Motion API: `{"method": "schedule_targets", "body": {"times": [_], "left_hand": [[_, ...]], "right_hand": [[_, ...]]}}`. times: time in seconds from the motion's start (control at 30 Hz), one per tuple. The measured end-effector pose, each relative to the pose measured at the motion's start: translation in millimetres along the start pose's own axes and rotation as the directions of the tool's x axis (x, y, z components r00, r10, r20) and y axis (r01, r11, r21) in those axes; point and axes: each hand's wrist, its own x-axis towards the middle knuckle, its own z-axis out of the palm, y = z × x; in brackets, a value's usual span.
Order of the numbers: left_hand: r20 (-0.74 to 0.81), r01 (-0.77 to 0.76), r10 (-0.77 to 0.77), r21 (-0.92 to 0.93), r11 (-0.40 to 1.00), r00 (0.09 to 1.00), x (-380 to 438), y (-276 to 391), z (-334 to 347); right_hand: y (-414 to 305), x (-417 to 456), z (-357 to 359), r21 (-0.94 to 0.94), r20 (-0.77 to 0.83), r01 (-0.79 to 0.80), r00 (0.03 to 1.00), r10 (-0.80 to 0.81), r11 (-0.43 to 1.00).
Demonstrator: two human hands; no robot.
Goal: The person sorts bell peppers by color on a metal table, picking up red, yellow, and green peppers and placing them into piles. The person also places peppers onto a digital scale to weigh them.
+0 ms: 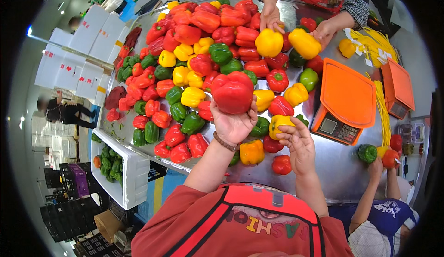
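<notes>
My left hand (pixel 235 127), with a beaded bracelet at the wrist, cups a large red bell pepper (pixel 232 92) from below, palm up, above the heap. My right hand (pixel 299 144) is raised to the right of it, fingers apart and slightly curled. Its fingertips overlap a yellow bell pepper (pixel 277 122); whether they touch it cannot be told. Closer to me on the metal table (pixel 322 166) lie an orange-yellow bell pepper (pixel 252 152) and a small red bell pepper (pixel 281 164). A green bell pepper (pixel 261 128) lies between my hands, partly hidden.
Red, yellow and green peppers are heaped (pixel 197 24) at the far left. Opposite, a co-worker's hands (pixel 324 31) hold two yellow peppers. An orange scale (pixel 347 94) stands at right, near yellow ties (pixel 381 107). Another worker's hands (pixel 376 168) hold peppers. A foam box (pixel 133 177) stands lower left.
</notes>
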Motion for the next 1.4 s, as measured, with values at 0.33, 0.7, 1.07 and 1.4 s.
{"method": "schedule_targets", "body": {"times": [0.33,0.7,1.07,1.4], "left_hand": [[0.086,0.006,-0.017,0.132,0.991,0.996,-6.6,-1.7,-22.3],[0.149,-0.122,-0.039,0.911,0.395,0.988,-7.4,-49.5,-12.8],[0.076,-0.075,0.197,0.997,-0.012,0.977,2.4,-34.1,-39.0],[0.151,-0.116,-0.005,0.736,-0.667,0.988,3.7,-54.6,-37.8]], "right_hand": [[11.2,1.0,10.5,-0.131,0.096,-0.056,0.993,0.069,0.99],[9.8,3.2,-2.5,-0.14,-0.141,0.22,0.961,-0.239,0.965],[-97.6,77.0,-187.9,-0.974,-0.223,-0.162,0.586,-0.779,0.157],[-16.2,60.3,-111.2,-0.975,0.159,0.21,0.882,-0.444,0.068]]}}
